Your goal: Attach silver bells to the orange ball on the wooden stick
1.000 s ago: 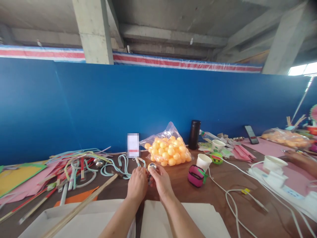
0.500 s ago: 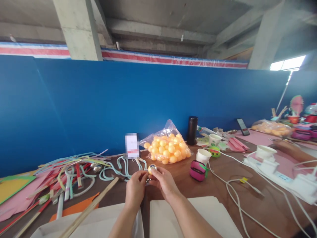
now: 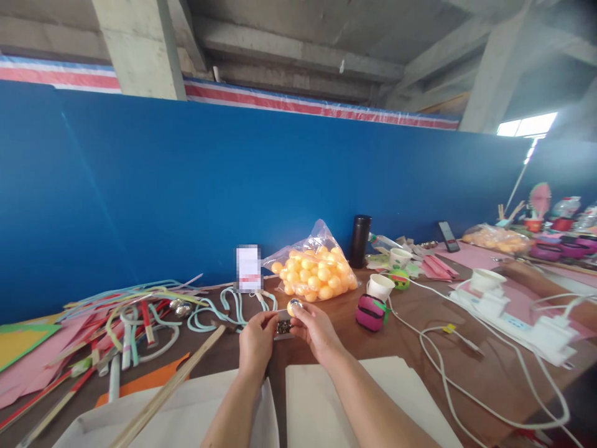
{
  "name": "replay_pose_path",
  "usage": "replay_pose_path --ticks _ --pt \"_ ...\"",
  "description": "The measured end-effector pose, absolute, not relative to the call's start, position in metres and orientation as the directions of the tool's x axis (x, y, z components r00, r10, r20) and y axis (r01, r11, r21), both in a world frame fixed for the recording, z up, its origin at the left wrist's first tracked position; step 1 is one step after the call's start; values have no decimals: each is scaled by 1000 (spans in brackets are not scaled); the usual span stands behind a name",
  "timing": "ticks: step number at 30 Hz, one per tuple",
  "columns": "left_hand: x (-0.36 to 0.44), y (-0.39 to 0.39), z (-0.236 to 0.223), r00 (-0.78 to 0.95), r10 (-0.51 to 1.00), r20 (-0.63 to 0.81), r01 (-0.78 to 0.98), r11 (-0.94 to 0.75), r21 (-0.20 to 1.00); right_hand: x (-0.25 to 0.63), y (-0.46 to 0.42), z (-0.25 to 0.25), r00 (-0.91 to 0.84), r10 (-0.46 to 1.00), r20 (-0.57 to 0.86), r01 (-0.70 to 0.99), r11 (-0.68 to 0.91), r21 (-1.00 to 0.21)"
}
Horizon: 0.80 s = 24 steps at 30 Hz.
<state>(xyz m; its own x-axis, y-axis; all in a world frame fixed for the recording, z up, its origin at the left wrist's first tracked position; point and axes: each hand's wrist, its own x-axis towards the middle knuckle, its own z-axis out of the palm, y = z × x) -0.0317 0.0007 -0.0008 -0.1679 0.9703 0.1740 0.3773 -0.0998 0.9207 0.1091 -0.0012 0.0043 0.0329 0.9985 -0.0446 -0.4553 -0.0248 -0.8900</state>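
Between thumb and fingers, my right hand (image 3: 318, 333) grips an orange ball with a shiny silver patch (image 3: 294, 307), held above the table. My left hand (image 3: 254, 343) is closed in a pinch just left of it; what its fingertips hold, if anything, is too small to make out. Under and between the hands lies a small pale box (image 3: 282, 336) with several tiny dark, shiny pieces in it. The fingers hide parts of its sides. A clear plastic bag of orange balls (image 3: 314, 274) stands right behind the hands.
Left are pale blue tubes (image 3: 205, 320), silver balls (image 3: 183, 309) and a wooden stick (image 3: 172, 386). White sheets (image 3: 354, 398) lie in front. Right are a purple pouch (image 3: 370, 313), paper cup (image 3: 380, 287), black bottle (image 3: 360, 242), white cables (image 3: 438, 367) and another person's arm (image 3: 525, 277).
My hands have moved slightly apart, and the small box with its dark pieces shows more between them. The ball in my right hand sits a little higher and further right. The view has shifted slightly.
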Motion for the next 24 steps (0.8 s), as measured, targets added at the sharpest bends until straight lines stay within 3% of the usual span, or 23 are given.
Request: replay_pose_path --ticks 4,8,15,24 --pt "-33 -4 4 -210 964 164 277 -102 955 109 -1 3 17 998 -53 -482 -38 -876" --pt "-37 -1 2 -193 977 91 38 -85 996 108 -3 4 -57 998 -28 -550 -55 -834" --pt "-43 6 -3 -103 995 7 -293 -37 955 109 -4 5 -170 985 22 -620 -89 -779" --pt "-40 -6 12 21 1000 4 -413 5 911 110 -7 9 -217 975 46 -626 -103 -773"
